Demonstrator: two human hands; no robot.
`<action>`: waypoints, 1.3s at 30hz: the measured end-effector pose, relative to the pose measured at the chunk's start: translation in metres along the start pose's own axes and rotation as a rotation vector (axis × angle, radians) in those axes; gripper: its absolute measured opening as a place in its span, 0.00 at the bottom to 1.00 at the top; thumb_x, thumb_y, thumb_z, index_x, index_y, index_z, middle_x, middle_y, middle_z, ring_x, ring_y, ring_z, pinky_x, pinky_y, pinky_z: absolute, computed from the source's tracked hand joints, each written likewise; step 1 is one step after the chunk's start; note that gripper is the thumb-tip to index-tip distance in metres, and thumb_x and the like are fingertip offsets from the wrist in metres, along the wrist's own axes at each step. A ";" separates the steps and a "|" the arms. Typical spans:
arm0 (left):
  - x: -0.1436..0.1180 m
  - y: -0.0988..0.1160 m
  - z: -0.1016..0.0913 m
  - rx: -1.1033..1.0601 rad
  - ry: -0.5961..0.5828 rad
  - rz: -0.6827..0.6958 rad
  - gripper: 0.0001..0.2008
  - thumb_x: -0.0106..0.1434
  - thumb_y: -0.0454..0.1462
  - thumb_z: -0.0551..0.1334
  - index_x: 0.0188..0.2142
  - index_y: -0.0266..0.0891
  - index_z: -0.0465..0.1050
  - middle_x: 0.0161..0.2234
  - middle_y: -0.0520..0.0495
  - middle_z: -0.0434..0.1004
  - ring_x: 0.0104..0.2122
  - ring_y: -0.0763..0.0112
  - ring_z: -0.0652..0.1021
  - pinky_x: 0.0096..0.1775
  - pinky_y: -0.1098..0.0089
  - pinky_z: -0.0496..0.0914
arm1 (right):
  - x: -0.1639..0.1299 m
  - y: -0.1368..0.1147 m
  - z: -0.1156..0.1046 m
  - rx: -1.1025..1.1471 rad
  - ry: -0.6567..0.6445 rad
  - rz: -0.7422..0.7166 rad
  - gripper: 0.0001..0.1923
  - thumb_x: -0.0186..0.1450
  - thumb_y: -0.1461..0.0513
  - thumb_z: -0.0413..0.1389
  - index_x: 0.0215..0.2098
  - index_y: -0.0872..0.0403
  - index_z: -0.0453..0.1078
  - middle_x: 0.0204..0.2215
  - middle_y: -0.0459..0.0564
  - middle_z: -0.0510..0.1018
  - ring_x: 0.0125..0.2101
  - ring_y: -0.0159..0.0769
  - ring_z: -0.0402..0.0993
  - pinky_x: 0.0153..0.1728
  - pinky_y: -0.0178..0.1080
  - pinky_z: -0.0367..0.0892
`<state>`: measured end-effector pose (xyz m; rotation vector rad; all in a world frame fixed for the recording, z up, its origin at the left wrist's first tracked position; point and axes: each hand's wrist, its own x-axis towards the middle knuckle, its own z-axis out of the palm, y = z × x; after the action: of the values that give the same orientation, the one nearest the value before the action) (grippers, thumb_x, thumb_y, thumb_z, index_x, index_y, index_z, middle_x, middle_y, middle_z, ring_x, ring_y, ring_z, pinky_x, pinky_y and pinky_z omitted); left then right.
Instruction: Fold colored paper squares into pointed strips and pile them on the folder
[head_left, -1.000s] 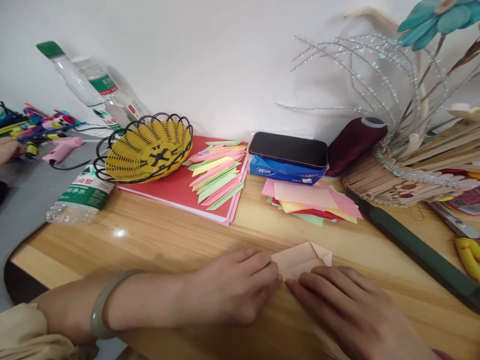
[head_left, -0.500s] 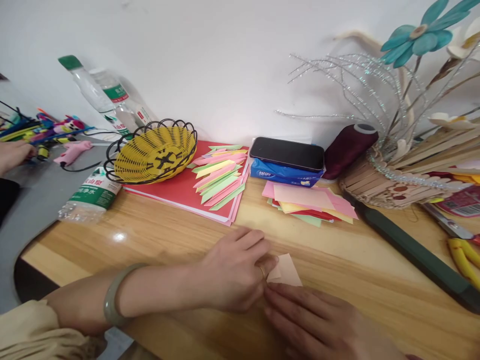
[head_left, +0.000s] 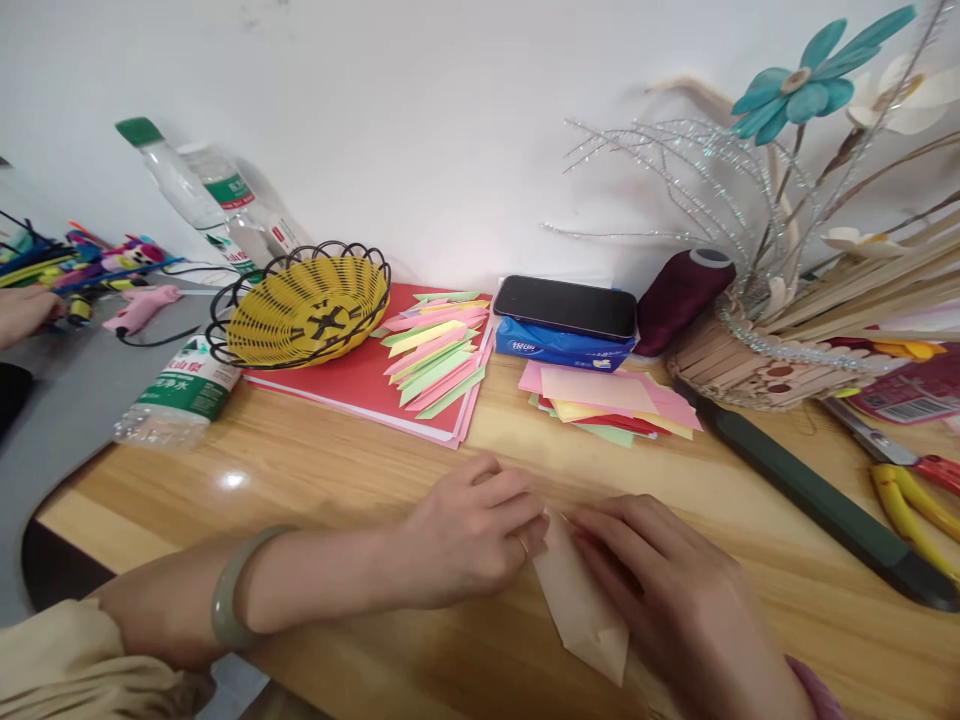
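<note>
Far to your left, another person's hand point(head_left: 22, 312) rests by a pile of bright pens point(head_left: 75, 262) and a pink glue gun point(head_left: 142, 305). That hand is not yours. A water bottle point(head_left: 180, 392) lies on its side at the edge of the wooden surface point(head_left: 322, 470). Next comes a yellow basket point(head_left: 307, 305) on a red sheet point(head_left: 360, 380), with a fan of folded paper strips point(head_left: 439, 355) beside it.

Your left hand point(head_left: 469, 535), with a green bangle point(head_left: 236, 585) on the wrist, lies flat in the middle. Its fingers are pressed together and push down on the left edge of the peach paper point(head_left: 581, 605). The paper lies on the surface between your two hands, close to you, with one pointed end toward you.

Your right hand point(head_left: 667, 590) covers the right side of the paper. Its fingers are pressed down on it, not pinching. It looks like you are in the middle of a fold, flattening a crease. The next move likely needs a slow, firm rub along that fold while the other hand keeps the paper from sliding.

Behind your hands sits a stack of coloured paper point(head_left: 607, 400). Behind that, a phone point(head_left: 566, 307) lies on a blue tissue pack point(head_left: 559, 345). To the right are a dark red thread spool point(head_left: 679, 290), a stick basket point(head_left: 780, 360) with a teal flower point(head_left: 810, 75), a long dark bar point(head_left: 810, 495) and yellow-handled scissors point(head_left: 911, 495).
</note>
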<state>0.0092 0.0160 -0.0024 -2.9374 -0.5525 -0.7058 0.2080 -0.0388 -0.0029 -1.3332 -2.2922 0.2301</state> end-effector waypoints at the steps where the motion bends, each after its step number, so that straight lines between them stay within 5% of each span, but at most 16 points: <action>1: 0.000 0.000 -0.001 0.008 -0.002 -0.003 0.08 0.65 0.33 0.57 0.30 0.35 0.71 0.27 0.52 0.73 0.32 0.72 0.70 0.33 0.67 0.63 | 0.000 -0.001 -0.001 -0.003 -0.002 -0.030 0.08 0.66 0.66 0.47 0.38 0.55 0.67 0.32 0.50 0.73 0.31 0.35 0.69 0.30 0.38 0.66; 20: -0.001 -0.003 0.000 0.041 -0.018 0.015 0.08 0.65 0.34 0.56 0.31 0.34 0.70 0.28 0.51 0.72 0.34 0.71 0.70 0.32 0.68 0.61 | -0.008 0.008 0.000 -0.025 -0.031 -0.222 0.18 0.68 0.65 0.37 0.50 0.59 0.63 0.35 0.55 0.73 0.34 0.37 0.69 0.33 0.40 0.68; 30: -0.001 -0.004 -0.001 0.063 0.035 0.048 0.07 0.65 0.34 0.56 0.35 0.32 0.71 0.30 0.49 0.74 0.36 0.70 0.71 0.34 0.67 0.64 | -0.009 0.008 0.002 -0.065 -0.034 -0.242 0.17 0.68 0.67 0.38 0.48 0.61 0.65 0.35 0.57 0.72 0.35 0.38 0.69 0.35 0.41 0.68; 39: -0.001 -0.004 0.001 0.036 -0.037 0.039 0.06 0.66 0.33 0.55 0.36 0.32 0.70 0.32 0.46 0.74 0.39 0.68 0.72 0.35 0.67 0.66 | -0.010 0.008 0.003 -0.049 -0.030 -0.241 0.18 0.68 0.66 0.38 0.47 0.60 0.66 0.34 0.56 0.73 0.35 0.39 0.69 0.34 0.42 0.69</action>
<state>0.0072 0.0193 -0.0042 -2.9251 -0.5036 -0.6321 0.2165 -0.0428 -0.0119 -1.0686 -2.4714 0.1150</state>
